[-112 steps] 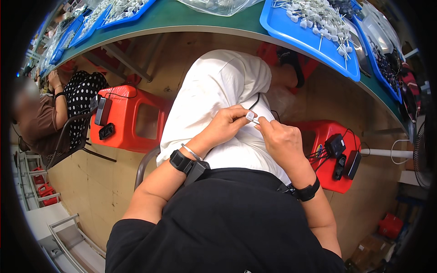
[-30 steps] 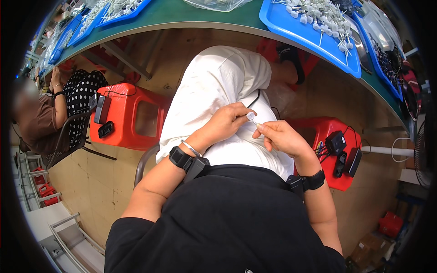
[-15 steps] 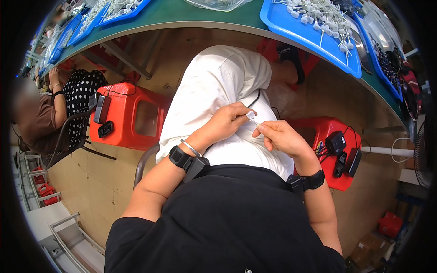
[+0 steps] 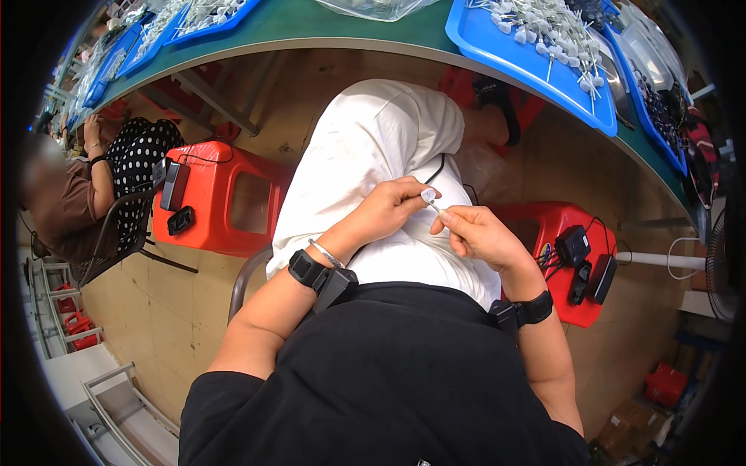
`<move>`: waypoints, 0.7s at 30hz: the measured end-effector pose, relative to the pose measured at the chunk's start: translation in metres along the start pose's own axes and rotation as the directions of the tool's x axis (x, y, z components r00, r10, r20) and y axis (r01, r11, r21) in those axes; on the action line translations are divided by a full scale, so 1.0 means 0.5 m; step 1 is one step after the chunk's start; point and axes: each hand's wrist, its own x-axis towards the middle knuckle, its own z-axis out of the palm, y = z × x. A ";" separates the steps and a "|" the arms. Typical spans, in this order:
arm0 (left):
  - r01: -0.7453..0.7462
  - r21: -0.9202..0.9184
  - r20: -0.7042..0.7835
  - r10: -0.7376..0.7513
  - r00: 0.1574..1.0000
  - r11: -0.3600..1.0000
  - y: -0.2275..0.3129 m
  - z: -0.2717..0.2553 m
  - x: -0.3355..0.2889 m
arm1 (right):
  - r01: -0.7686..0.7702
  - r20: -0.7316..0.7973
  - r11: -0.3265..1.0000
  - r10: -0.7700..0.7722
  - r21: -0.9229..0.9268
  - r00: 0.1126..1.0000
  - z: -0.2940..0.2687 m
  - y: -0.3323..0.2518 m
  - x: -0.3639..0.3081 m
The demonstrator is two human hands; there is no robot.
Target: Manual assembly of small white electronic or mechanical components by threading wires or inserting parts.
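The left hand [image 4: 386,208] pinches one white-headed piece [image 4: 428,196], the right hand [image 4: 483,231] its thin stem [image 4: 436,206]; one blue tray [image 4: 497,58] sits at their one o'clock.

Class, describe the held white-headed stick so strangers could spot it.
Find the central white trousers. Over them, the left hand and right hand pinch a white-headed stick. Unlike similar sticks heaped in the blue tray, it sits between fingertips.
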 end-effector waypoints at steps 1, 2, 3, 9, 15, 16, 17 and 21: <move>0.000 0.000 0.000 0.000 1.000 1.000 0.000 0.000 0.000 | -0.030 -0.002 0.999 0.030 0.018 1.000 0.001 -0.003 -0.001; 0.003 -0.002 0.001 -0.003 1.000 1.000 0.000 0.000 0.000 | -0.060 -0.003 0.998 0.060 0.035 0.998 0.002 -0.005 -0.001; 0.006 -0.004 0.003 -0.006 1.000 1.000 0.000 0.000 0.000 | -0.061 -0.003 0.998 0.061 0.036 0.998 0.002 -0.005 -0.001; 0.006 -0.013 0.003 -0.006 1.000 1.000 -0.005 0.002 0.002 | -0.130 -0.005 0.987 0.131 0.097 0.991 0.001 -0.011 -0.002; 0.012 -0.010 -0.004 -0.012 1.000 1.000 -0.005 0.002 0.001 | -0.136 -0.001 0.985 0.137 0.102 0.991 0.002 -0.012 -0.002; 0.012 -0.010 -0.004 -0.012 1.000 1.000 -0.005 0.001 0.001 | -0.123 0.000 0.989 0.124 0.088 0.992 0.001 -0.011 -0.002; 0.017 -0.003 0.000 -0.017 1.000 1.000 -0.004 0.001 0.001 | -0.110 0.001 0.991 0.110 0.073 0.994 0.001 -0.010 -0.002; 0.037 -0.014 0.008 -0.037 0.999 0.999 -0.001 0.000 0.002 | -0.012 -0.014 1.000 0.012 -0.005 1.000 0.002 0.008 0.003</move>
